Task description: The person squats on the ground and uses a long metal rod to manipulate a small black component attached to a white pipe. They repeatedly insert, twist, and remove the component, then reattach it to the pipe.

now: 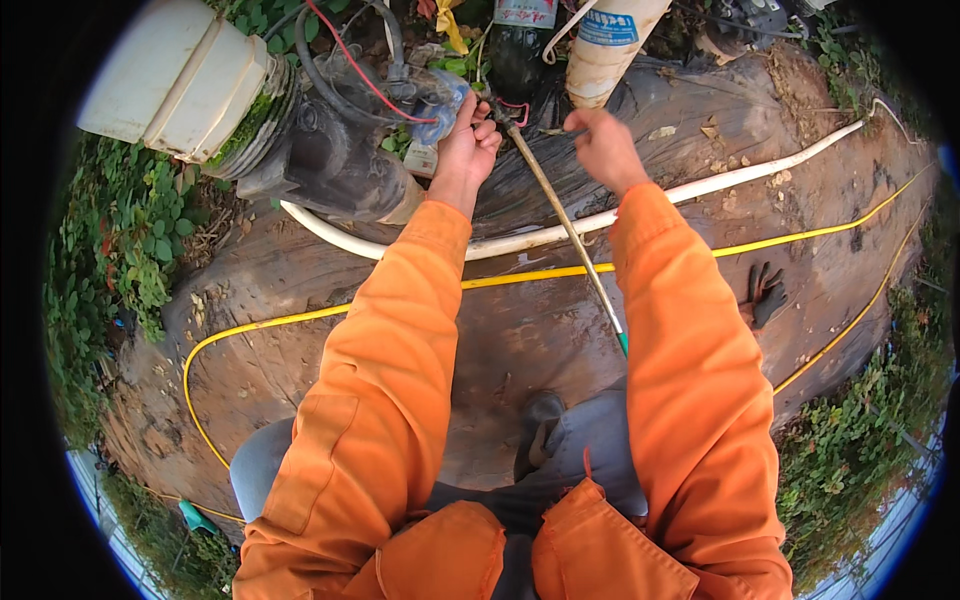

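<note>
My left hand (468,150) is closed in a pinch beside a crumpled bluish clear plastic piece (440,105) and a thin red wire (365,80). What its fingertips hold is too small to make out. My right hand (608,152) is curled closed just below the tapered end of a dirty white tube-shaped container (603,50) with a blue label; anything between its fingers is hidden. Between my hands a long thin metal rod (562,210) slants down toward a green end by my right sleeve. A short pinkish-red wire (520,112) loops near the rod's top.
A white bucket (175,85) and black pipe fitting (340,160) stand at the far left, near a dark bottle (520,60). A white hose (540,238) and yellow hose (530,275) cross the brown ground sheet. A dark glove (767,293) lies at right; leafy plants (125,235) border the left.
</note>
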The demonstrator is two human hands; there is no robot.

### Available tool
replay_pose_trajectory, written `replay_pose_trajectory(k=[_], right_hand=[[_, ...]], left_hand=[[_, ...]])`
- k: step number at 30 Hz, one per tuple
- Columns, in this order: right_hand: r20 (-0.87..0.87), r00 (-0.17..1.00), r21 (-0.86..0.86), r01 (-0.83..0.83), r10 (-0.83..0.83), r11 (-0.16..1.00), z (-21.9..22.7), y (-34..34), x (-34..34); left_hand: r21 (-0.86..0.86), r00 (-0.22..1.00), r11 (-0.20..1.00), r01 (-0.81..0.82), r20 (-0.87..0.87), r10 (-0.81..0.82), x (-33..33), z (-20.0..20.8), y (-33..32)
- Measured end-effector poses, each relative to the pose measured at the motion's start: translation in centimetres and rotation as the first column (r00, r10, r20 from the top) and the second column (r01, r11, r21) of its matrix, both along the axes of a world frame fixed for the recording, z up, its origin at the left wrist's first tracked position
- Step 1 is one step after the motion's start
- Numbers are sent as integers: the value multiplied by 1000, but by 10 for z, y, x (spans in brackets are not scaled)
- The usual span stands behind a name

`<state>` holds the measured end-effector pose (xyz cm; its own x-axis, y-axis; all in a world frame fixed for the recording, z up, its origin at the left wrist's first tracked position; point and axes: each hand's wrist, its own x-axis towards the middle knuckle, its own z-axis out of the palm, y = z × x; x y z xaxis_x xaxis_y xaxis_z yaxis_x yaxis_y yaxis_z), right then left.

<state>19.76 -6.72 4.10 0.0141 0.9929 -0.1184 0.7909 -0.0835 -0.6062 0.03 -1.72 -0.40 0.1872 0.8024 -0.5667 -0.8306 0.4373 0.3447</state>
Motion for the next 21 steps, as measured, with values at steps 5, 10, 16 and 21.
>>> replay_pose_trajectory(k=[5, 10, 16, 21], right_hand=[[93, 988, -465, -67, 124, 883, -25, -33, -17], [38, 988, -493, -114, 153, 862, -33, -67, 2], [-79, 977, -362, 155, -196, 919, -18, -195, 69], [-22, 894, -478, 384, -448, 790, -20, -333, 93]], left_hand=[[72, 994, 996, 61, -97, -54, 2, 3, -5], [8, 975, 991, 130, -184, -127, 4, 3, -14], [116, 930, 954, 276, -284, -235, -17, -14, -20], [39, 905, 950, 311, -317, -284, -6, -13, -27]])
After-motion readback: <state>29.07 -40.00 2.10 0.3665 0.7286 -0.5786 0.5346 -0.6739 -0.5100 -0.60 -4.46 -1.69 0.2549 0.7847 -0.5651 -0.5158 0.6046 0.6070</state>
